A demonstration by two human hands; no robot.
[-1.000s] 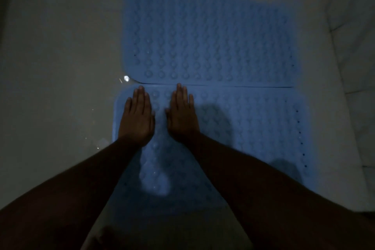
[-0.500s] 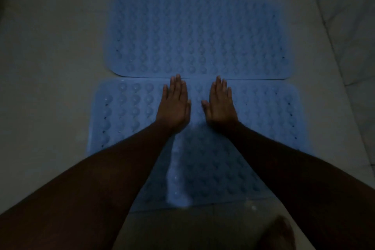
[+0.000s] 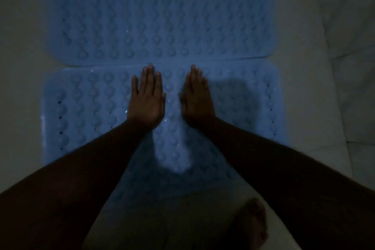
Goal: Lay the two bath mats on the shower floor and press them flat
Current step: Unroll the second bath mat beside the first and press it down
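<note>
Fingers (image 3: 151, 79) on the left hand (image 3: 147, 103) are lying straight and close together, palm down on the near mat (image 3: 85, 107). Fingers (image 3: 194, 79) on the right hand (image 3: 197, 101) are lying straight too, flat on the same mat, gripping nothing. Both hands are sitting side by side near the mat's far edge, with a narrow strip of mat showing between them and fingertips reaching almost to the seam with the far mat (image 3: 162, 16).

Lighting is running very dim, so whether the hands are pressing hard or only resting is not readable. Right hand is looking slightly blurred along its outer edge. Both forearms are covering much of the near mat's close half, and shadows are darkening more of it, one dark patch falling just right of the right hand. Near mat's close edge is only partly showing between the arms. Far mat is getting cut off by the top of the frame, its far edge out of sight.

Both mats are looking pale blue, rectangular with rounded corners, covered in rows of round bumps, with small dark holes running down the near mat's left and right sides. They are lying long edge to long edge on the pale shower floor (image 3: 20, 67), touching or nearly so; overlap cannot be told. Both are appearing flat.

Bare foot (image 3: 250, 227) is showing dark at the bottom, toes hard to make out. Tiled wall (image 3: 349, 46) is rising at the right.
</note>
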